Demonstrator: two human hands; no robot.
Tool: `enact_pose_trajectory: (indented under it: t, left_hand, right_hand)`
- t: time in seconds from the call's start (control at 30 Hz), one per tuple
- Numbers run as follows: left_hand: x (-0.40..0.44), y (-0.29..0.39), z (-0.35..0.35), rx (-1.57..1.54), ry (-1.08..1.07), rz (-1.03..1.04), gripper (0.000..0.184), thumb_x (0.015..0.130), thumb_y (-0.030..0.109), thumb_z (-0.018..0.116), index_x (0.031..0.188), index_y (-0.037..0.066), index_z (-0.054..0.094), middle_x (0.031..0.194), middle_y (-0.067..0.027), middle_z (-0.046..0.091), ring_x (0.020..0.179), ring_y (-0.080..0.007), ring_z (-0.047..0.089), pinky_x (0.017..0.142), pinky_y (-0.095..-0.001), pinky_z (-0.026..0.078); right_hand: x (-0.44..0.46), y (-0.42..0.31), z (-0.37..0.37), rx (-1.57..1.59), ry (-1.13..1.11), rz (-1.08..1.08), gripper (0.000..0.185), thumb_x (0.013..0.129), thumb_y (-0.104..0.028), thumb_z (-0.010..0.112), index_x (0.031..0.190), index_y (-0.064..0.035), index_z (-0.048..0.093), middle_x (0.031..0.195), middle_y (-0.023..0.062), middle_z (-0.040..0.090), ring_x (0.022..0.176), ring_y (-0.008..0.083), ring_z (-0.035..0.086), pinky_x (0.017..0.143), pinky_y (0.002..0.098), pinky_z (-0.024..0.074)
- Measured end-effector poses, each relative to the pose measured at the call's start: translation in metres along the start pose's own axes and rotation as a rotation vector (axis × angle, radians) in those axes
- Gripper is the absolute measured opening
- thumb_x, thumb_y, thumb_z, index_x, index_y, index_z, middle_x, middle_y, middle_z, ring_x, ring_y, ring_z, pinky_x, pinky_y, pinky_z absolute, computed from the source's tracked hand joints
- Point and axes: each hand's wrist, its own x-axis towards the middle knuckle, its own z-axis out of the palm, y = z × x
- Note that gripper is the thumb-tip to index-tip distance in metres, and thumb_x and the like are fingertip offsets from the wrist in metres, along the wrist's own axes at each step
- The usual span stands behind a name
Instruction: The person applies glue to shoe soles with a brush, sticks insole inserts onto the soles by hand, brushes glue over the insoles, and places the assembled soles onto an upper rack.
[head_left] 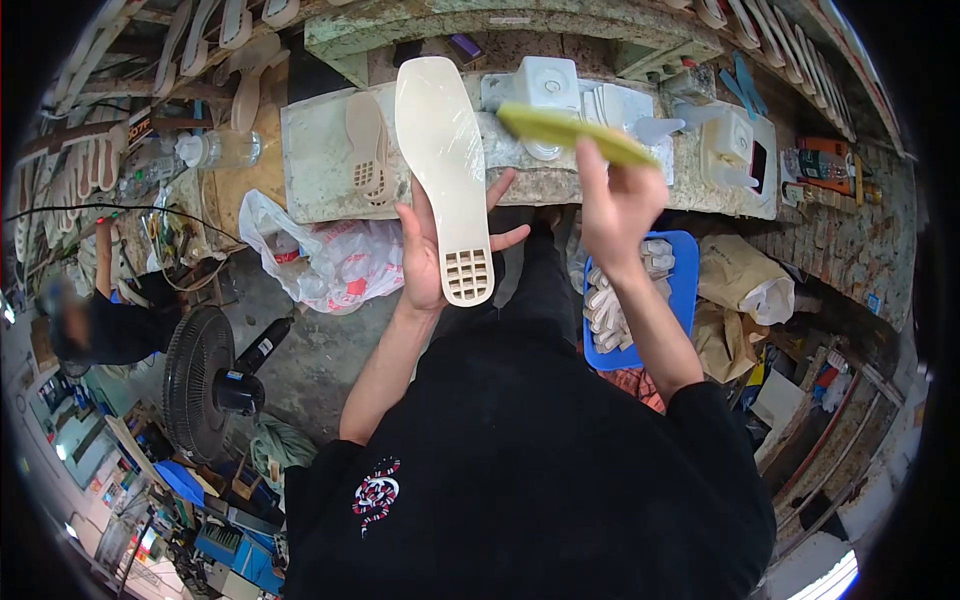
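My left hand (425, 262) supports a cream shoe sole (440, 135) from beneath, with fingers showing past its right edge. The sole points away from me, its gridded heel is nearest me, and wet-looking streaks shine on its upper part. My right hand (622, 205) grips a yellow-green flat piece (578, 135), smeared by motion, so its kind is unclear. It is raised to the right of the sole, apart from it. Behind it on the bench stands a white square container (547, 85). Another pair of soles (368, 145) lies on the bench to the left.
A blue basket (683, 300) holding several pale pieces stands at my right, beside brown bags (740, 275). Plastic bags (340, 265) lie at left, near a black fan (200, 380). Another person (120, 320) is at far left. Sole racks line the far side.
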Motion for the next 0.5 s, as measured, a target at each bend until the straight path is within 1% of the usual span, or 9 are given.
enact_pose_trajectory:
  t: [0.1, 0.17, 0.23, 0.3, 0.33, 0.37, 0.4, 0.47, 0.5]
  left_hand:
    - [-0.004, 0.0, 0.003, -0.026, 0.04, 0.0, 0.073, 0.106, 0.072, 0.019, 0.169, 0.04, 0.001, 0.175, -0.0084, 0.016, 0.158, -0.0461, 0.023, 0.109, -0.0743, 0.046]
    - [-0.004, 0.001, 0.005, -0.015, 0.035, 0.029, 0.073, 0.106, 0.071, 0.021, 0.169, 0.039, 0.001, 0.175, -0.0086, 0.017, 0.158, -0.0462, 0.023, 0.109, -0.0746, 0.046]
    - [-0.006, -0.003, 0.006, -0.05, 0.021, 0.03, 0.073, 0.106, 0.071, 0.021, 0.169, 0.039, 0.001, 0.174, -0.0088, 0.017, 0.158, -0.0461, 0.023, 0.108, -0.075, 0.046]
    - [-0.007, -0.003, 0.004, -0.011, 0.025, 0.011, 0.074, 0.106, 0.072, 0.022, 0.168, 0.039, 0.0, 0.174, -0.009, 0.018, 0.158, -0.0459, 0.023, 0.107, -0.0759, 0.047]
    - [-0.011, -0.004, -0.001, 0.016, 0.022, -0.029, 0.074, 0.106, 0.072, 0.022, 0.168, 0.039, -0.001, 0.174, -0.0089, 0.018, 0.158, -0.0457, 0.023, 0.107, -0.0759, 0.047]
    - [-0.015, -0.005, -0.005, 0.041, 0.017, -0.073, 0.074, 0.106, 0.072, 0.022, 0.168, 0.039, -0.001, 0.174, -0.0088, 0.018, 0.158, -0.0454, 0.023, 0.106, -0.0758, 0.048]
    - [-0.014, -0.004, 0.007, 0.023, -0.02, -0.063, 0.075, 0.105, 0.072, 0.022, 0.168, 0.038, -0.001, 0.174, -0.0087, 0.018, 0.157, -0.0473, 0.022, 0.105, -0.0753, 0.049]
    - [-0.016, -0.006, 0.011, -0.027, -0.054, -0.083, 0.075, 0.105, 0.072, 0.022, 0.168, 0.039, 0.0, 0.174, -0.0083, 0.016, 0.157, -0.0509, 0.019, 0.104, -0.0753, 0.05]
    - [-0.016, -0.008, 0.007, -0.028, -0.108, -0.089, 0.07, 0.105, 0.073, 0.022, 0.168, 0.044, 0.011, 0.176, -0.0041, 0.011, 0.156, -0.0573, 0.009, 0.102, -0.0788, 0.048]
  right_hand:
    - [-0.028, -0.023, -0.001, -0.038, -0.321, -0.216, 0.014, 0.084, 0.004, 0.076, 0.098, 0.0038, 0.076, 0.09, 0.0162, 0.077, 0.074, 0.0264, 0.075, 0.071, 0.0333, 0.0586]
    - [-0.027, 0.002, -0.001, -0.286, -0.125, 0.02, 0.012, 0.091, -0.004, 0.075, 0.098, 0.0069, 0.077, 0.084, 0.0154, 0.076, 0.074, 0.0225, 0.073, 0.072, 0.0308, 0.0562]
    - [-0.011, 0.01, -0.001, 0.087, 0.121, 0.212, 0.015, 0.094, -0.006, 0.073, 0.099, 0.0072, 0.077, 0.084, 0.0116, 0.077, 0.075, 0.0161, 0.072, 0.071, 0.029, 0.0557]
    - [-0.018, -0.011, -0.013, 0.021, -0.085, 0.094, 0.011, 0.091, -0.001, 0.073, 0.099, 0.0065, 0.076, 0.087, 0.0123, 0.077, 0.076, 0.0174, 0.073, 0.071, 0.0303, 0.0565]
    - [-0.011, -0.01, -0.012, 0.037, -0.289, -0.23, 0.018, 0.093, 0.005, 0.067, 0.11, 0.0079, 0.074, 0.09, 0.013, 0.076, 0.076, 0.0165, 0.071, 0.072, 0.0291, 0.0547]
    - [-0.007, -0.013, -0.007, -0.07, -0.319, -0.279, 0.019, 0.09, 0.003, 0.071, 0.108, 0.0059, 0.076, 0.091, 0.0161, 0.076, 0.075, 0.022, 0.072, 0.073, 0.031, 0.0557]
    - [-0.004, -0.003, 0.0, -0.149, -0.229, -0.194, 0.017, 0.09, -0.001, 0.074, 0.105, 0.0046, 0.077, 0.091, 0.0176, 0.076, 0.075, 0.0237, 0.073, 0.073, 0.031, 0.0551]
    - [0.024, 0.023, 0.003, -0.219, -0.171, -0.064, 0.019, 0.094, -0.009, 0.076, 0.106, 0.0048, 0.078, 0.092, 0.0136, 0.079, 0.077, 0.016, 0.071, 0.071, 0.0287, 0.053]
    - [0.039, 0.032, 0.008, -0.17, -0.123, -0.04, 0.019, 0.096, -0.01, 0.076, 0.107, 0.0051, 0.078, 0.092, 0.0113, 0.079, 0.077, 0.0132, 0.07, 0.07, 0.0281, 0.0522]
